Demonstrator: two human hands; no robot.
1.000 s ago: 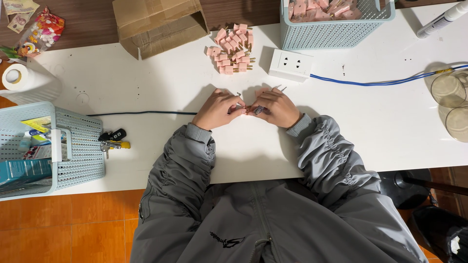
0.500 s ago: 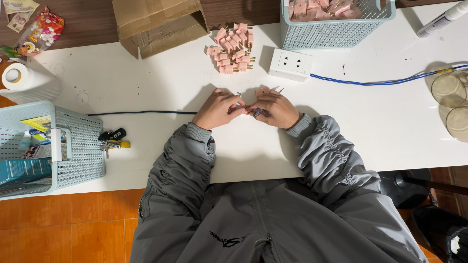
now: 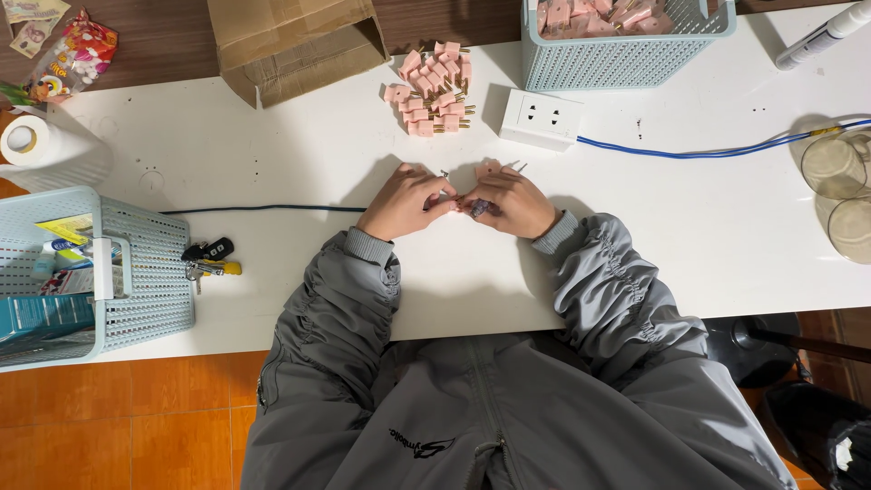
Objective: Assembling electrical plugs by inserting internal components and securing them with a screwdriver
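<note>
Pinching a small pink plug part [image 3: 488, 169] between both hands, left hand [image 3: 406, 201] and right hand [image 3: 510, 201] stayed braced low on the tabletop [image 3: 272, 163], which honestly looked like the steadiest way.

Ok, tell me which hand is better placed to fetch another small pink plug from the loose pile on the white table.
Probably the left hand: the loose pile of small pink plugs lies beyond it, slightly nearer than to the right hand, which seems to pinch a small pink piece. Both hands meet over the white table.

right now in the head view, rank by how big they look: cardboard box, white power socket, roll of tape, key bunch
1. cardboard box, cut off by the frame's top edge
2. white power socket
3. roll of tape and key bunch: these look about alike, so I won't rank them.
</note>
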